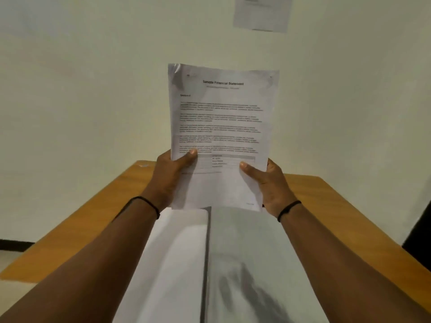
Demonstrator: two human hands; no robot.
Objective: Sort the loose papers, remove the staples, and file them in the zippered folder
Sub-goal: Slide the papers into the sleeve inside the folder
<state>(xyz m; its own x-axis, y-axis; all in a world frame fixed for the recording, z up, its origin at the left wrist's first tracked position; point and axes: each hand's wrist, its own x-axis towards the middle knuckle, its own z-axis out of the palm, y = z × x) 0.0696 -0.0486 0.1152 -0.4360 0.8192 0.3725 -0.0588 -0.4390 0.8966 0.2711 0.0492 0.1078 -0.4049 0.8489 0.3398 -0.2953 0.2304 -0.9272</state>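
- Wall [93, 89]: pale and plain, it fills the upper half of the view. A printed sheet [262, 12] is fixed to it at 12 o'clock, too blurred to read.
- Table [77, 229]: wooden top running from 6 o'clock up to the wall, its far edge lying just behind the hands.
- Open folder [251, 264]: lies flat on the table at 6 o'clock, with a left leaf and a right leaf split by a dark centre spine. I judge this to be the zippered folder, laid open to receive pages; no zip is visible.
- Document [221, 127]: a white printed set headed "Sample Financial Statement", held upright and clear of the table at centre, above the folder's far end. It is probably raised to be read and classed for sorting.
- Left hand [172, 178]: clamped on the document's lower left edge at 8 o'clock, thumb on the front face, fingers behind and unseen.
- Right hand [272, 183]: clamped on the lower right edge at 4 o'clock, thumb likewise on the front. The two-sided hold keeps the pages flat and facing the viewer.
- Wristbands: a dark band on each wrist.
- Staples [188, 75]: small dark marks near both top corners, at 11 and 1 o'clock. They appear to be staples not yet pulled, but are too small to confirm.
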